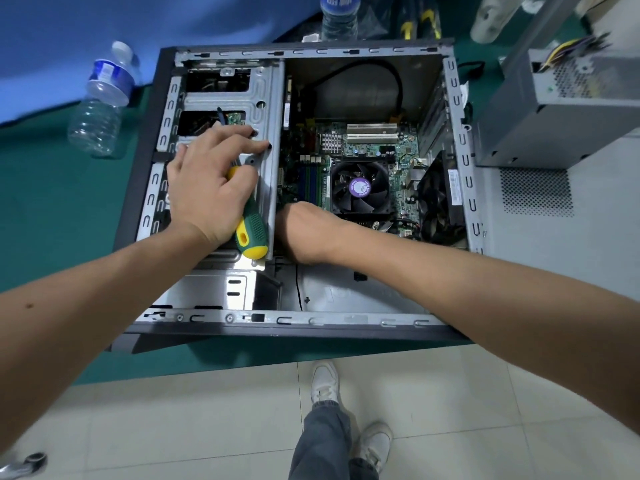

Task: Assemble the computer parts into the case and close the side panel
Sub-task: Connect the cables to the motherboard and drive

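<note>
An open computer case (464, 161) lies on its side on a green table. Inside sit a motherboard (370, 147) with a CPU fan (360, 187) and a rear case fan (436, 199). My left hand (207, 181) rests on the metal drive cage (242, 95), holding a green and yellow screwdriver (251, 226) under the palm while its fingers stretch over the cage. My right hand (304, 233) reaches down inside the case beside the cage's right wall; its fingers are hidden. A grey power supply (561, 109) stands outside the case on the right, on the side panel (554, 216).
An upright water bottle (104, 105) stands left of the case, another bottle (339, 15) behind it. Yellow-handled tools (419, 22) lie at the back. The table's front edge is just below the case, with tiled floor and my feet beneath.
</note>
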